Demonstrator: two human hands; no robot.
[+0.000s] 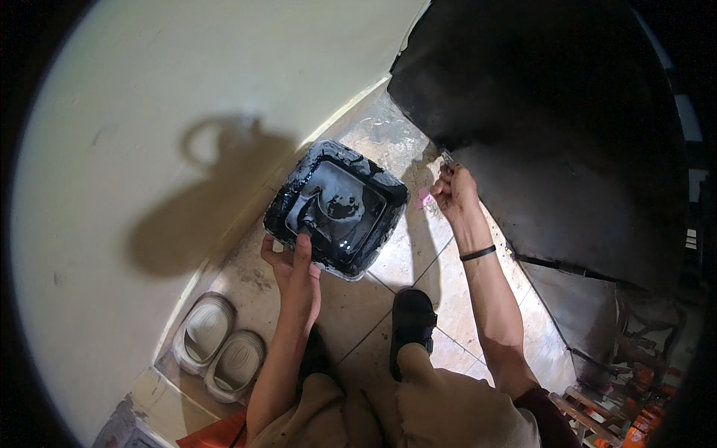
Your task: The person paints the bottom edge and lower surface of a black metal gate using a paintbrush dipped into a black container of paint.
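Note:
My left hand (293, 272) grips the near rim of a squarish plastic tub (275, 218), thumb over the edge and fingers underneath. Wet black paint (345, 240) and grey smears coat its inside. My right hand (457, 190) is closed at the edge of a large black panel (538, 194). A small thing with a light, metallic-looking part (447, 157) sticks out past its fingertips toward the panel; most of it is hidden in the fist, so its kind does not show. A dark band (478, 253) circles my right wrist.
A cream wall (149, 89) rises on the left. Beige clogs (207, 332) stand on the tiled floor (358, 313) beside it, near an orange item (216, 431). My black shoe (412, 321) is between my arms. A wooden-legged stand (590, 414) and clutter fill the lower right.

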